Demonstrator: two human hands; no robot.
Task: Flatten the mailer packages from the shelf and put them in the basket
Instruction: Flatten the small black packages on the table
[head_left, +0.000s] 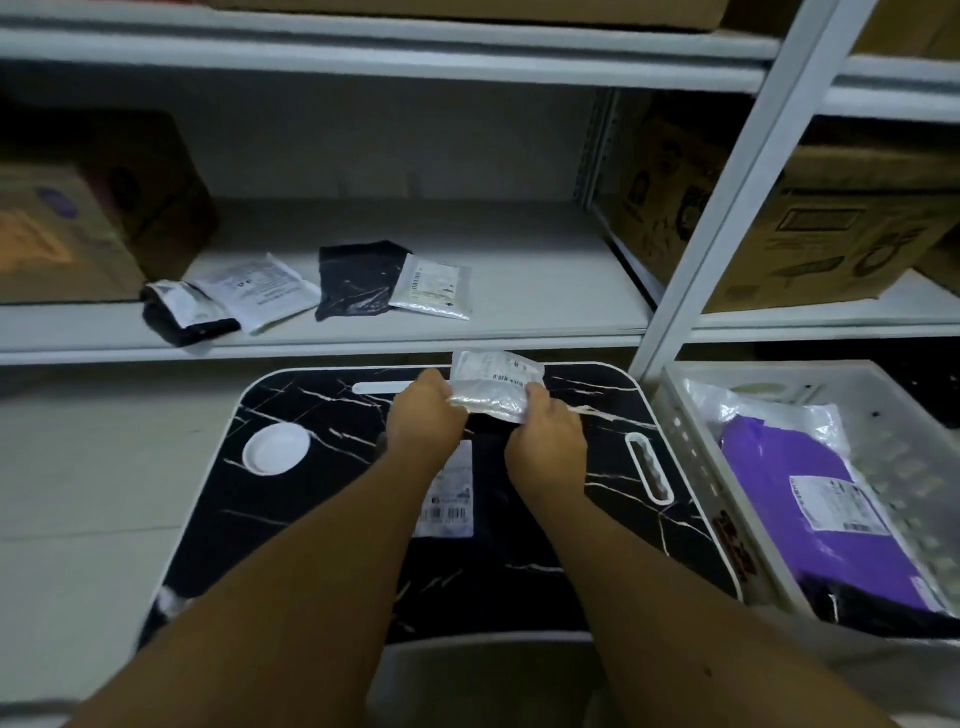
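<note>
Four mailers lie on the white shelf (545, 270) in front of the person. Starting at the far left, a brown cardboard box (62, 239) sits on that shelf, and beside it a black mailer (182, 317) with a white label, partly overlapped by a white mailer (260, 293). Moving along, a crumpled black bag (356, 283) lies flat, and a silvery mailer (434, 291) with a printed label rests against its right edge.

Below the shelf stands a black marble-pattern lap table (322, 499) with a white round cup recess (275, 448) near its left side. Above the table, the left hand (423, 415) pinches the left edge of a small silver mailer (493, 384), fingers curled around it. The right hand (545, 434) grips the same packet at its right lower corner. So both hands hold it, above the table's far edge, just under the shelf lip. Under the forearms, a dark package with a white barcode label (452, 499) lies on the tabletop.

Over on the right, a white plastic basket (691, 447) sits beside the table, holding a purple mailer (795, 514) with a shipping label and a clear plastic bag (753, 410) behind it. More cardboard boxes (831, 228) stand on the right-hand shelving.
</note>
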